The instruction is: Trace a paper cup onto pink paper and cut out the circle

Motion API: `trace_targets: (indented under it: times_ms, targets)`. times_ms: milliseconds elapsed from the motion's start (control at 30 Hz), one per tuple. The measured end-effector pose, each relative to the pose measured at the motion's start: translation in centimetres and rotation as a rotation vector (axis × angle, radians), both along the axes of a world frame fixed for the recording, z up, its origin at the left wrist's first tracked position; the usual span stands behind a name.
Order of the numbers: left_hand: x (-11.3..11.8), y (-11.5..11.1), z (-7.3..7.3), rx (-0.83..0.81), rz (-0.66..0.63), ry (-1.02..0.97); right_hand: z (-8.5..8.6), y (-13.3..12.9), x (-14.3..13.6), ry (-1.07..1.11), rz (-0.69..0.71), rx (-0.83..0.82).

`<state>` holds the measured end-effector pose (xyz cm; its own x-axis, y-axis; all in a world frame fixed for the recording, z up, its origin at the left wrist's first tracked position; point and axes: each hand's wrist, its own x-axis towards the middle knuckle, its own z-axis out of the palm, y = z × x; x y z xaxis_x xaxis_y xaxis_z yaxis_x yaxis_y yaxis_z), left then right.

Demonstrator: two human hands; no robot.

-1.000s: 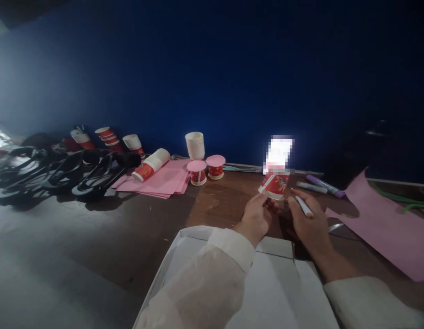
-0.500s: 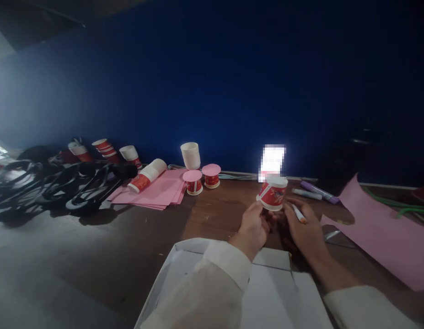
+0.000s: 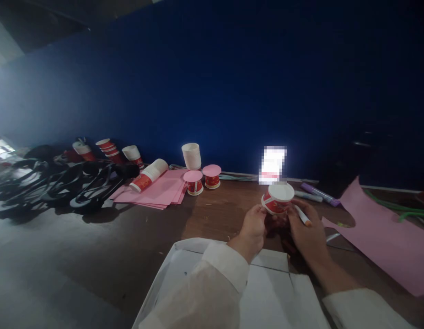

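Left hand (image 3: 252, 230): grip closed on the lower edge of a red-and-white paper cup (image 3: 276, 203), raised above the worktop (image 3: 212, 219), white round end upward. Right hand (image 3: 309, 233): grip closed around a white pen with an orange end (image 3: 303, 216), fingers close beside the cup; whether they touch it cannot be told, nor can the pen's writing tip be made out. In my judgement, handling the cup well calls for light, even pressure near its stiff rim, since the thin wall may dent; the pen is best angled away from the printed side to avoid a stray mark. Nearer the viewer: white cardboard (image 3: 270, 278) beneath the forearms. To the right: a purple marker (image 3: 319, 194) and a cut pink sheet (image 3: 386, 242). To the left: two short cups topped with pink discs, one (image 3: 195, 186) beside the other (image 3: 212, 181); farther left, a cup stack (image 3: 149, 176) lies on pink sheets (image 3: 160, 196). Behind: a bright, pixelated rectangle (image 3: 272, 162).
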<state>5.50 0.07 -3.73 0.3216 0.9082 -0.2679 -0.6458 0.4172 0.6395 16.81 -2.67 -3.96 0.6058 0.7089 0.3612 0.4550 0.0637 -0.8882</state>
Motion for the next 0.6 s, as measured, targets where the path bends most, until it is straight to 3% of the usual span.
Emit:
trace_targets:
  times_ms: [200,367,600]
  targets:
    - [-0.1,0.4,-0.2,-0.095,0.034,0.171,-0.2,0.0,0.0,0.063,0.027,-0.074]
    - [-0.3,0.4,0.1,-0.074,0.066,0.226,-0.3,0.2,-0.1,0.025,-0.024,-0.109]
    - [-1.1,0.8,0.0,-0.108,0.010,0.449,-1.7,0.5,0.3,-0.069,0.037,-0.188]
